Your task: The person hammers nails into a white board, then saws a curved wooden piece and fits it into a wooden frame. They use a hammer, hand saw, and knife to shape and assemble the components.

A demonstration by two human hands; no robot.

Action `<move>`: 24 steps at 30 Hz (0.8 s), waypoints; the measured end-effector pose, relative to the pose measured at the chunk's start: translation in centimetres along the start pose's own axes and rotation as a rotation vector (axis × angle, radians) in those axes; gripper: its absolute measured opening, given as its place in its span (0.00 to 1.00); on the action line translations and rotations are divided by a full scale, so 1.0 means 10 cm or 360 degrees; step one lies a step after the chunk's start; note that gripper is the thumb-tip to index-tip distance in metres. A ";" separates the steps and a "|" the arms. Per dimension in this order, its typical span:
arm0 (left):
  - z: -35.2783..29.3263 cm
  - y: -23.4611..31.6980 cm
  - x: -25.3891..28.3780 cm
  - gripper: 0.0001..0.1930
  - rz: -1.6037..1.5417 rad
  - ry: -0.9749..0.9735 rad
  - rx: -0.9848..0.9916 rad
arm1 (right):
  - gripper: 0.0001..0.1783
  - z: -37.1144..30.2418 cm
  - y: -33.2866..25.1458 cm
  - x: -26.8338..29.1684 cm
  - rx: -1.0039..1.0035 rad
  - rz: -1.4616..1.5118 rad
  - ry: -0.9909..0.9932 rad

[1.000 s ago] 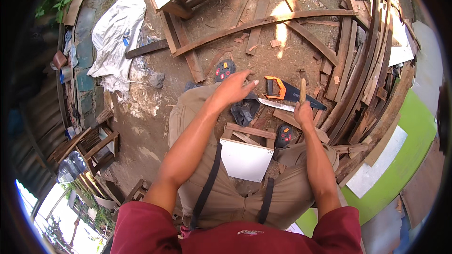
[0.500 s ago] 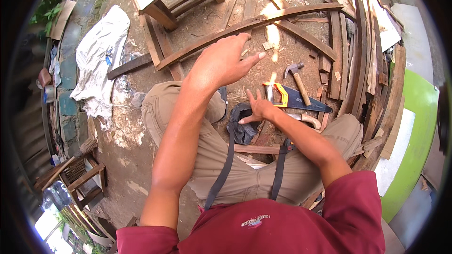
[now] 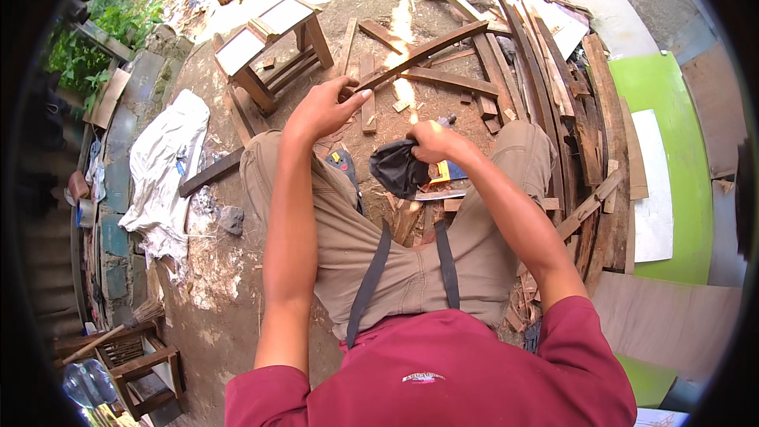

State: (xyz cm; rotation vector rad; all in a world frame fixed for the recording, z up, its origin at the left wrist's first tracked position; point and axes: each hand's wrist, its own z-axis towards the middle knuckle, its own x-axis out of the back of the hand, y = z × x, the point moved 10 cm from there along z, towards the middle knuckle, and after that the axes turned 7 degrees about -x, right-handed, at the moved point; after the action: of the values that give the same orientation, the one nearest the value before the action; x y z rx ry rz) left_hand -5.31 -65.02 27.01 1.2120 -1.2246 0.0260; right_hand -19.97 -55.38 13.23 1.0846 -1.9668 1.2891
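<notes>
While the left hand [image 3: 320, 111] reaches forward, fingers pinching the near end of a long curved wooden slat [image 3: 427, 51] on the dirt, the right hand [image 3: 431, 142] clenches a black cloth [image 3: 398, 170] above the knees.

Bare dirt ground [image 3: 237, 269], sawdust and chips scattered over it. Directly on it: long curved wooden strip [image 3: 427, 51] across the top centre, short offcuts [image 3: 368, 91] beside it, stack of bent slats and planks [image 3: 553, 87] along the right. Small wooden stool frame [image 3: 273, 43] stands upper left. White crumpled cloth [image 3: 166, 166] lies left, dark plank [image 3: 209, 172] just beside its edge, grey stone [image 3: 232, 220] near that. Green panel [image 3: 672, 158] with white sheet [image 3: 655, 190] far right. Dark wooden chair [image 3: 146, 372] lower left.
</notes>
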 end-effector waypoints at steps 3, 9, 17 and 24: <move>0.07 0.26 -0.07 0.46 0.0182 0.0117 -0.0403 | 0.13 -0.49 0.04 0.89 -0.0008 0.0322 0.0439; 0.18 1.45 -0.60 0.38 -0.0009 0.0374 -0.1294 | 0.16 -1.55 -0.20 2.15 0.0314 0.0451 0.1286; 0.26 2.47 -1.55 0.20 -0.0877 -0.0494 -0.1288 | 0.17 -2.89 1.18 2.43 -0.0483 0.0222 0.1510; 0.30 2.64 -2.53 0.23 -0.0778 -0.0846 -0.1138 | 0.16 -4.16 2.13 1.12 -0.1238 0.0654 0.1315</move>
State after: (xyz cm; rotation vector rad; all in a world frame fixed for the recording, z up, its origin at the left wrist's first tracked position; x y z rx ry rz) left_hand -33.57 -41.63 26.47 0.8576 -1.1880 -1.0655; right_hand -43.43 -16.21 28.12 -0.2235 -1.7629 0.7917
